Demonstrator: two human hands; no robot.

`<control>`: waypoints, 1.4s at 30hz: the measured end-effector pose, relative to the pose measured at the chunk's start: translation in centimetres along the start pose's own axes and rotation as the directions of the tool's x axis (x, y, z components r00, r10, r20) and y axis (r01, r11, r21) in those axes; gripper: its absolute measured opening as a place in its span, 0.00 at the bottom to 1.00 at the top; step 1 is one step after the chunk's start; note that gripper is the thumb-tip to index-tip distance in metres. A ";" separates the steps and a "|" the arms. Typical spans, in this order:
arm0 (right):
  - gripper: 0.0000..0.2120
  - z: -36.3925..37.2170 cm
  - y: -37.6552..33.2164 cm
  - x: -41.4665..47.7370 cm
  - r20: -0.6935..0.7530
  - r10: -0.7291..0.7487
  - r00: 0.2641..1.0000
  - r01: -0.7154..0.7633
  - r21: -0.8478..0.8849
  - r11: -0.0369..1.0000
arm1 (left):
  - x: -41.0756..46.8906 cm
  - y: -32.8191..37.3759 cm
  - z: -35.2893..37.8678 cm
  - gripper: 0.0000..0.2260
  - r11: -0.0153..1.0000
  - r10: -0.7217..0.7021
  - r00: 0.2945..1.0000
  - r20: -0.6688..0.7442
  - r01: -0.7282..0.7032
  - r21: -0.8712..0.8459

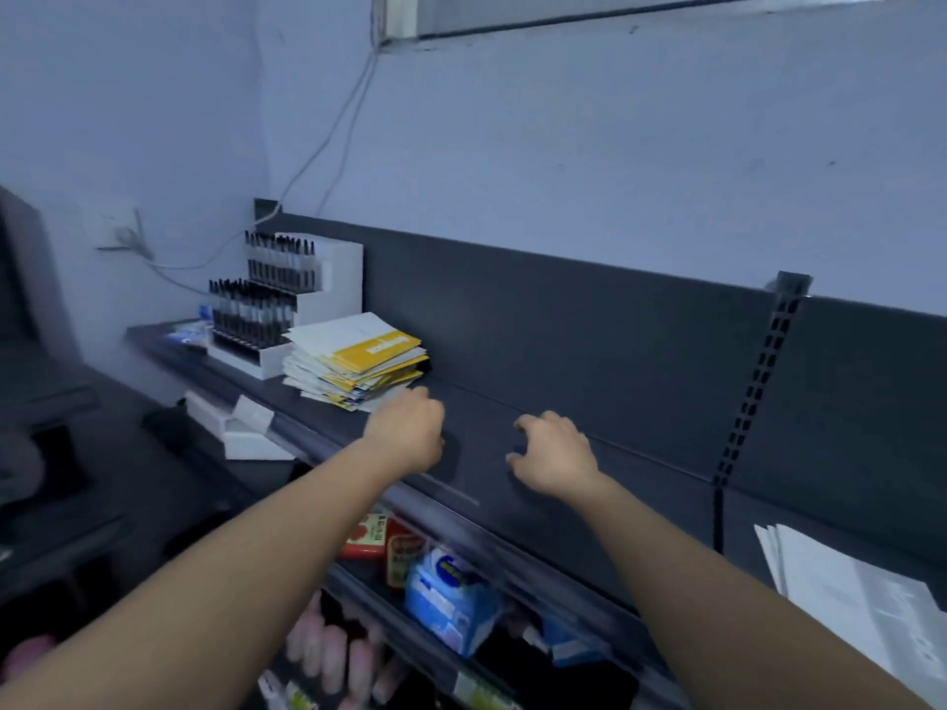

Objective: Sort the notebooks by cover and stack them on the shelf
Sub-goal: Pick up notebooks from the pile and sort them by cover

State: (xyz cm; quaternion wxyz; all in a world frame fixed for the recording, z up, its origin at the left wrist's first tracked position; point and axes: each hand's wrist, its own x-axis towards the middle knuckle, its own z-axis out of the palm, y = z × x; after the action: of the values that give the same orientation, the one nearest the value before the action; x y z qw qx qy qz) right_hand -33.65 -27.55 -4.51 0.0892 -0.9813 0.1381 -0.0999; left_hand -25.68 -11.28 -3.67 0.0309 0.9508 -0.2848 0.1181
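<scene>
**Yellow-and-white notebooks piled on the dark shelf, both hands close by**

The notebooks (356, 361) lie in one loose, fanned pile on the dark shelf (481, 439), just right of a white pen display (279, 304). Their covers are white and yellow. The top one carries a yellow band with white lettering too blurred to read. The pile's edges are ragged, with corners sticking out at different angles toward the front.

The left hand (407, 433) is at the pile's near right corner, knuckles up and fingers curled out of sight, so I cannot tell whether its grip has hold of a notebook. The right hand (556, 453) is over the shelf, apart from the pile, its grip loosely curled and holding nothing.

Right of the pile the dark board runs open as far as a slotted upright (753, 386), with a dark back panel behind it. Beyond the upright, white paper sheets (845, 597) lie near the front. The shelf's front lip passes beneath both forearms. Below it, a lower shelf holds blue packets (451, 591) and red packs (369, 538).
</scene>
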 end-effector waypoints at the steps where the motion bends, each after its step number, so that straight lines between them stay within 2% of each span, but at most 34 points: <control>1: 0.23 0.4 -1.4 1.1 0.005 -0.015 1.000 0.015 0.005 1.000 | 0.4 -1.6 0.0 0.15 1.000 -0.022 1.000 -0.007 0.022 0.001; 10: 0.21 4.3 -11.5 9.8 0.043 -0.098 0.994 0.095 0.064 0.993 | 4.4 -14.0 1.1 0.13 0.991 -0.120 0.993 -0.006 0.120 0.057; 20: 0.16 7.8 -15.7 20.1 0.050 -0.127 0.991 0.120 0.129 0.984 | 11.4 -21.1 3.9 0.11 0.986 -0.160 0.987 -0.021 0.160 0.044; 26: 0.22 9.3 -16.4 25.8 0.066 -0.112 0.991 0.099 0.176 0.979 | 16.1 -23.7 4.7 0.14 0.979 -0.186 0.979 -0.085 0.192 0.068; 30: 0.23 10.2 -16.7 28.0 0.036 -0.096 0.995 0.088 0.189 0.978 | 18.4 -24.6 5.4 0.21 0.965 -0.256 0.967 0.002 0.256 0.055; 38: 0.24 11.0 -16.7 29.6 0.006 0.070 0.998 -0.068 0.346 0.936 | 20.9 -25.1 5.3 0.29 0.965 -0.236 0.971 -0.048 0.239 0.104; 42: 0.24 11.2 -16.8 29.4 0.001 0.213 0.977 -0.191 0.448 0.873 | 20.7 -24.6 5.2 0.36 0.978 -0.182 0.980 -0.081 0.189 0.088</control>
State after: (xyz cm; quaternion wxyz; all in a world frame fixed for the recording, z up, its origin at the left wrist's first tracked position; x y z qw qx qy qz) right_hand 0.78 -18.53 -6.91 0.3181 -0.9122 0.2155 -0.1427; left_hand 5.69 -2.46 -3.51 0.0066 0.9687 -0.1876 0.1623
